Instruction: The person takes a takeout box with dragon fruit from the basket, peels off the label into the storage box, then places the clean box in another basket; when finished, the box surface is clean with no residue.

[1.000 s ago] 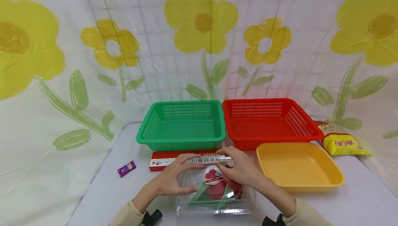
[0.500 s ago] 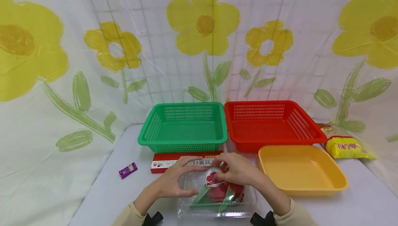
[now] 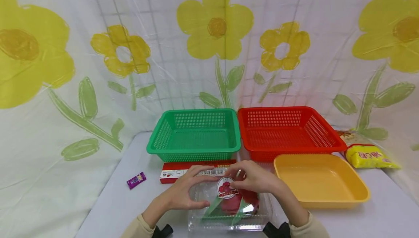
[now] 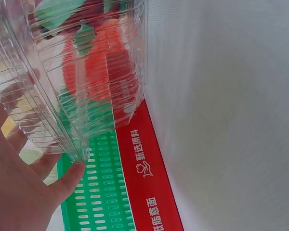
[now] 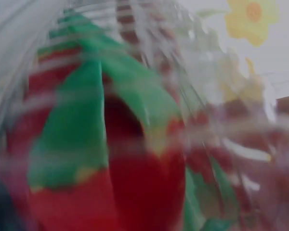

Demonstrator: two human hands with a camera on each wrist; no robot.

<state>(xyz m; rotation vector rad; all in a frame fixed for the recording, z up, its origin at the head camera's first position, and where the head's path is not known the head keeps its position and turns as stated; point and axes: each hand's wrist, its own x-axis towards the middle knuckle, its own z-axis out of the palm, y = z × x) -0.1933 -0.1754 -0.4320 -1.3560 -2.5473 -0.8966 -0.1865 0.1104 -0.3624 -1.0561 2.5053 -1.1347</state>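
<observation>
A clear plastic box (image 3: 196, 216) with a round fruit label (image 3: 227, 187) on its lid lies at the table's front. Inside is a red fruit (image 3: 233, 204) with green leaf-like strips, perhaps a dragon fruit. My left hand (image 3: 178, 190) holds the box's left side; in the left wrist view its thumb (image 4: 70, 180) meets the rim and the fingers show beyond the plastic. Above the lid's right part is my right hand (image 3: 256, 178), fingers bent, thumb over the label's right edge. Blur in the right wrist view hides whether it grips anything.
Behind the box lie a red carton (image 3: 168, 178), a green basket (image 3: 193, 154) and a red basket (image 3: 294, 147). A yellow tray (image 3: 320, 201) stands at right, with a yellow packet (image 3: 370, 156) beyond. A small purple packet (image 3: 136, 180) lies at left.
My right hand has shifted from the box's back edge toward the label, its thumb now overlapping it. The left hand stays at the box's left side. The head view has tilted slightly.
</observation>
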